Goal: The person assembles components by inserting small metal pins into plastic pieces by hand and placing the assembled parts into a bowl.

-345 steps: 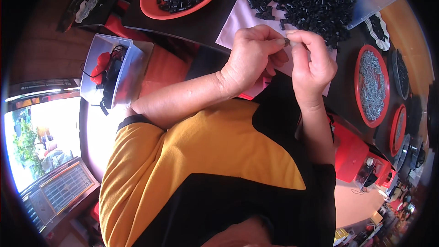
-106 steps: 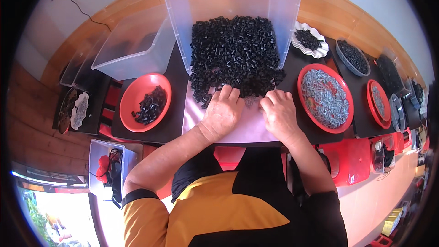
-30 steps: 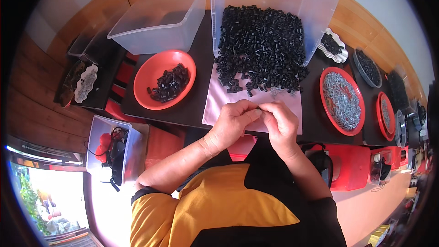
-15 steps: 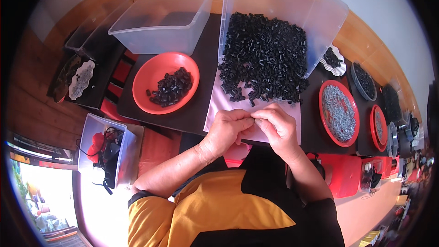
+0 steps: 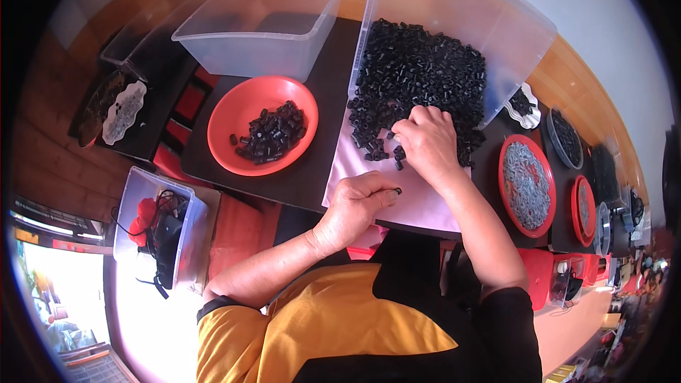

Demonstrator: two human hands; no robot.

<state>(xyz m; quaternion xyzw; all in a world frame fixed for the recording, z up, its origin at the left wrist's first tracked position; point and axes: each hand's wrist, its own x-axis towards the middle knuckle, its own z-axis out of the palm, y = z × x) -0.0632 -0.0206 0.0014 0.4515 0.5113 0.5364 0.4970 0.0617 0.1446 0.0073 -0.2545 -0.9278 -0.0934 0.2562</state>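
Observation:
A small black cylindrical plastic piece [image 5: 398, 190] sticks out from the pinched thumb and finger of my left hand [image 5: 355, 207], above the near part of a pink cloth [image 5: 433, 202]. My right hand [image 5: 428, 143] reaches to the near edge of a big heap of similar black pieces [image 5: 418, 64]. Its fingers curl down among them, and what lies between the fingertips is hidden. The heap spills from a clear plastic bin [image 5: 521, 32], tipped with its mouth toward me, onto the cloth. A few loose pieces lie just left of my right hand.
Left on the dark table [image 5: 330, 92] sit a red bowl [image 5: 220, 117] with black pieces and a clear bin [image 5: 248, 57]. To the right are a red bowl [image 5: 503, 191] of small silvery parts, a smaller red bowl [image 5: 577, 218] and a white dish [image 5: 532, 118]. A box of cables [image 5: 196, 237] stands lower left.
My hands were together over the cloth and have parted. The right one has moved up to the heap; the left stays near, with the black piece now showing. The view has shifted slightly.

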